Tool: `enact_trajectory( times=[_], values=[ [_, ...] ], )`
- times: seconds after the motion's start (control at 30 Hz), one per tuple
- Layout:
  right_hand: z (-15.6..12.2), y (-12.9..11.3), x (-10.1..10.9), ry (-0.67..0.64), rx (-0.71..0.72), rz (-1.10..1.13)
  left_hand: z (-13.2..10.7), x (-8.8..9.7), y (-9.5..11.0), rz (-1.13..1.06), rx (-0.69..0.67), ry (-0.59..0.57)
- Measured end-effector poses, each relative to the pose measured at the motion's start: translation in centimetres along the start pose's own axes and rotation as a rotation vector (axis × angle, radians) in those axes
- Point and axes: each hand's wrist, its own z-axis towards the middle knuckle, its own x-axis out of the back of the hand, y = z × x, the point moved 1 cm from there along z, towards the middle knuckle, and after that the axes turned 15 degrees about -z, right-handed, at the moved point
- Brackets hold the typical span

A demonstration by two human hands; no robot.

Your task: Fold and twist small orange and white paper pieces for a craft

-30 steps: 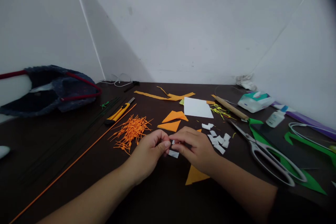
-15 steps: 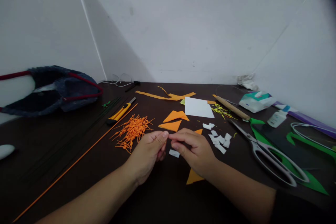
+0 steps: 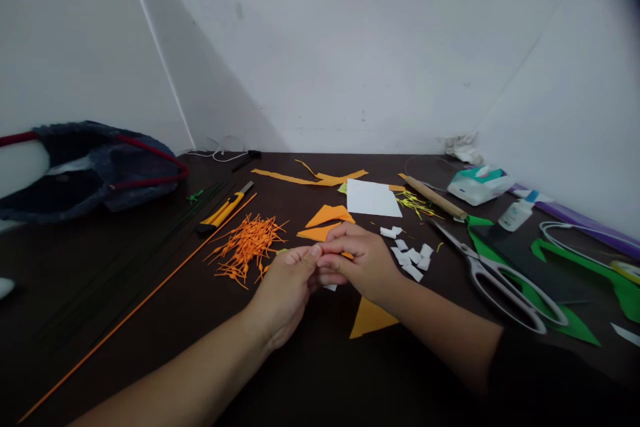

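Observation:
My left hand [image 3: 287, 287] and my right hand [image 3: 363, 260] meet at the middle of the table, thumbs and fingertips pinched together. Whatever sits between the fingertips is too small or too hidden to make out. Just left of my left hand lies a heap of thin orange paper pieces with thickened ends [image 3: 250, 247]. Folded orange paper [image 3: 330, 215] rests beyond the hands, and an orange paper triangle [image 3: 371, 319] shows partly beneath my right wrist. To the right of my right hand are several small white paper pieces [image 3: 413, 257].
Large scissors [image 3: 493, 280] lie on green paper [image 3: 580, 327] at the right. Behind them stand a glue bottle [image 3: 517, 213] and a tissue pack [image 3: 477, 185]. A yellow utility knife [image 3: 225, 211], a long orange stick [image 3: 137, 310] and a dark bag [image 3: 95, 170] are at the left.
My right hand has closed in over my left, its fingers now overlapping the left fingertips and covering more of the orange paper. The whole view has shifted slightly.

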Motion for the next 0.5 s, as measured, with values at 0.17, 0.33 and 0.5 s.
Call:
enact_trajectory(
  times=[0.17,0.33,0.5],
  values=[
    [-0.4,-0.1,1.3,0.018,0.353,-0.406,-0.3,0.2,0.1,-0.206,0.037,-0.072],
    [-0.6,1.2,2.8,0.063,0.474,-0.501,-0.9,0.0,0.4,-0.007,0.085,-0.240],
    [0.1,2.4,3.6,0.229,0.003,-0.319,-1.0,-0.5,-0.7,1.055,-0.253,-0.504]
  ],
)
